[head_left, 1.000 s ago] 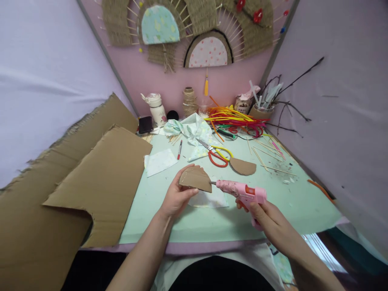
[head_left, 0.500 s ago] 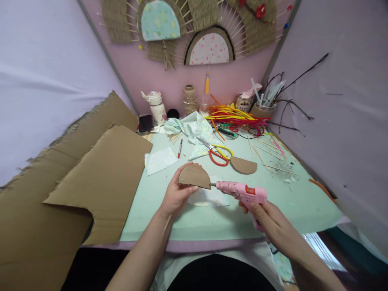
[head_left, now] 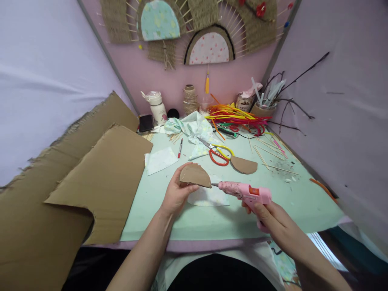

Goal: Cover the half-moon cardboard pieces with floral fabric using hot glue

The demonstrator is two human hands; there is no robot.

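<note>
My left hand (head_left: 177, 193) pinches a brown half-round cardboard piece (head_left: 195, 175) and holds it a little above the pale green table (head_left: 212, 218). My right hand (head_left: 266, 216) is wrapped round the grip of a pink glue gun (head_left: 245, 193). The gun's nozzle points left, with its tip just off the cardboard's right corner. Under both lies a light piece of patterned fabric (head_left: 209, 197).
Red and yellow scissors (head_left: 216, 153) and a second cardboard half-round (head_left: 243, 165) lie further back. A large cardboard sheet (head_left: 103, 178) overhangs the table's left side. Coloured pipe cleaners (head_left: 236, 117), wooden sticks (head_left: 266, 153), a twine spool (head_left: 190, 99) and a bottle (head_left: 157, 107) crowd the far edge.
The glue gun has shifted slightly to the right, leaving a small gap between its nozzle and the cardboard edge. My left hand keeps the cardboard almost where it was.
</note>
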